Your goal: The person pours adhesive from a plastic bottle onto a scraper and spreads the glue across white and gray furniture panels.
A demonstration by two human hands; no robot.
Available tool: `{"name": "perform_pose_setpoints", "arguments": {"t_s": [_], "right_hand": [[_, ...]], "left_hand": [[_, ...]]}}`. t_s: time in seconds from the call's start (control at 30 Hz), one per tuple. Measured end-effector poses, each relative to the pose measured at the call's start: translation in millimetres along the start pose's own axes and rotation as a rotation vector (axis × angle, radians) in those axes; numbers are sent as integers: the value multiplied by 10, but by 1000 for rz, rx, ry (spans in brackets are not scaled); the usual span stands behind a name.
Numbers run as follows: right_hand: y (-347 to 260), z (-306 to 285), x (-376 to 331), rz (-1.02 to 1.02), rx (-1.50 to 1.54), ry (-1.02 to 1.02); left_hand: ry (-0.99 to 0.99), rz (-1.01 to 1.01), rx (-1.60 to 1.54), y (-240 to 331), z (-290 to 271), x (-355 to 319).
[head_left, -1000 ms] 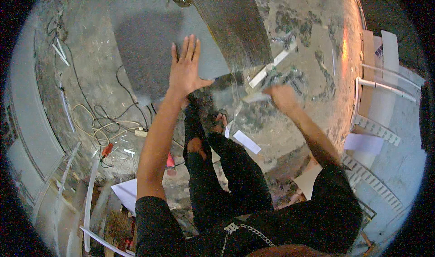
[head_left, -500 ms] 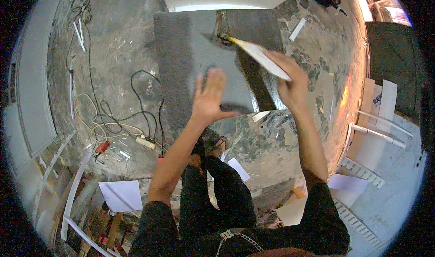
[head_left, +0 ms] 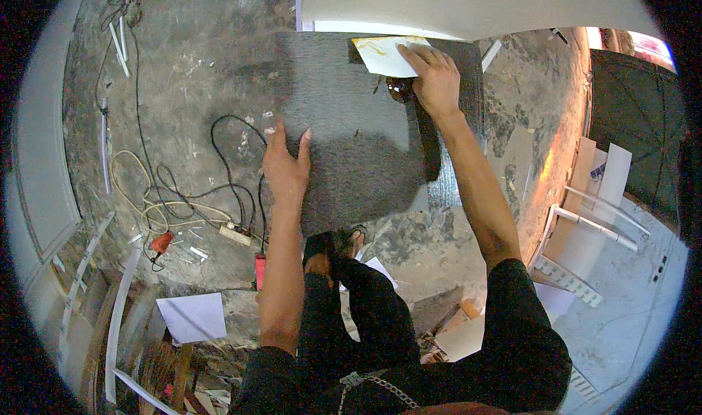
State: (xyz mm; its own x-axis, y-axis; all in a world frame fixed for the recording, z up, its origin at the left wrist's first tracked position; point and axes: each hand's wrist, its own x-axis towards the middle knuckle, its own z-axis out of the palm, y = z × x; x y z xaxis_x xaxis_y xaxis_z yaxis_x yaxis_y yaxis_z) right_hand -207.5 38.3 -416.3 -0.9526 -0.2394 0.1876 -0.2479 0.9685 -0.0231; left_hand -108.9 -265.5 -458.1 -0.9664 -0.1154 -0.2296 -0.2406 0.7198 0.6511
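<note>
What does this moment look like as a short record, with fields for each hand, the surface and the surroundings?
Left hand: at the left edge of the dark board, thumb apart from fingers; grip unclear
Right hand: holds a white card with yellowish smears, over the board's far part
Surface: dark board, with a dark glossy blob near the card
Beyond: large pale panel
Left: looped cables, power strip
</note>
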Motion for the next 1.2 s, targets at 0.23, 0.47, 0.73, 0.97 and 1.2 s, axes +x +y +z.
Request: {"name": "perform_pose_setpoints", "arguments": {"t_s": [0.23,0.47,0.73,0.97,1.2], "right_hand": [[-8,215,69,17,-69,-22],[-574,-50,-737,64,-94,-198],[-367,-491,-493,60,29,-102],[189,-38,2,259,-144,-134],[204,70,86,285,-42,-174]], "left_hand": [[35,56,-119,82,-3,55],[62,72,-251,7,85,113],[94,114,-342,-21,63,153],[101,156,-333,-13,83,178],[82,92,-275,-36,132,144]]}}
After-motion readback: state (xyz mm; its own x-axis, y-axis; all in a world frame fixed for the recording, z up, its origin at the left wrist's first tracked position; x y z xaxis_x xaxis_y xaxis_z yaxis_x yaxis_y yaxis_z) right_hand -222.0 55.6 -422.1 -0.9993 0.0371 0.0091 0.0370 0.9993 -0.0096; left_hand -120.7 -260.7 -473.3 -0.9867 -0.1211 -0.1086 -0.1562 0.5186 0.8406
